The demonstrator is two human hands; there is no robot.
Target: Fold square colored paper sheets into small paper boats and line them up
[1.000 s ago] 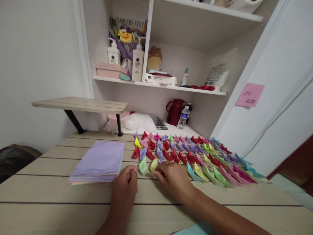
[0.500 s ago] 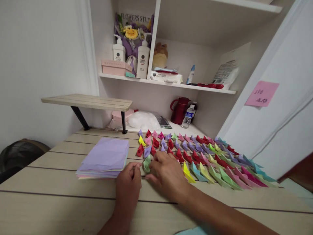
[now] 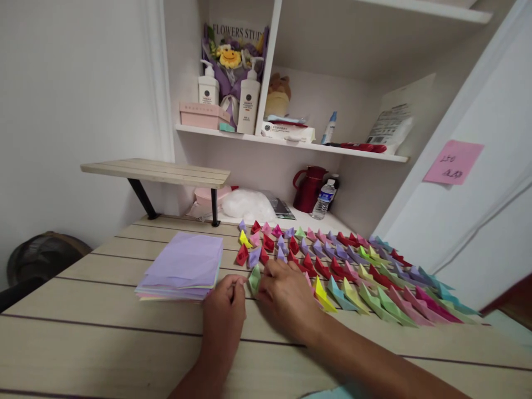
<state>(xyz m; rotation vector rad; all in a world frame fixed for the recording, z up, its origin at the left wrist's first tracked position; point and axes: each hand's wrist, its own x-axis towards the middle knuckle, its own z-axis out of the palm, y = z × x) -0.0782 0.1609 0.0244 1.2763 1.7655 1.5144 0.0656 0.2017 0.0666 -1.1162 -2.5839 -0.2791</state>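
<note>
- far left: small wooden stand [image 3: 155, 170], black legs, on tabletop [image 3: 103, 310].
- paper stack [image 3: 183, 263], square sheets, lilac on top, other pastel edges below, left of the hands.
- pink box [image 3: 203, 117] on white shelf [image 3: 299, 144], contents hidden.
- white pump bottle [image 3: 208, 91] behind it, opaque.
- left hand [image 3: 224, 302]: fingers curled in, thumb against them; can't tell if anything is inside.
- taller pump bottle [image 3: 249, 105], white, opaque, bouquet [image 3: 230, 77] in purple wrap behind.
- green paper boat [image 3: 254, 279]: pale green, folded, pointed tip up, on tabletop between the hands, front end of its row.
- right hand [image 3: 286, 293]: fingers bent down at the boat's right side; grip hidden, can't tell.
- wipes pack [image 3: 286, 133], white, on shelf, things lying on top.
- dark red jug [image 3: 310, 188], lid on, contents hidden.
- water bottle [image 3: 324, 200], clear, capped, blue label; fill level unclear.
- paper boats [image 3: 385, 306] in rows, red, purple, pink, yellow, green, blue, packed close on tabletop.
- white pouch [image 3: 390, 123] on shelf, contents hidden.
</note>
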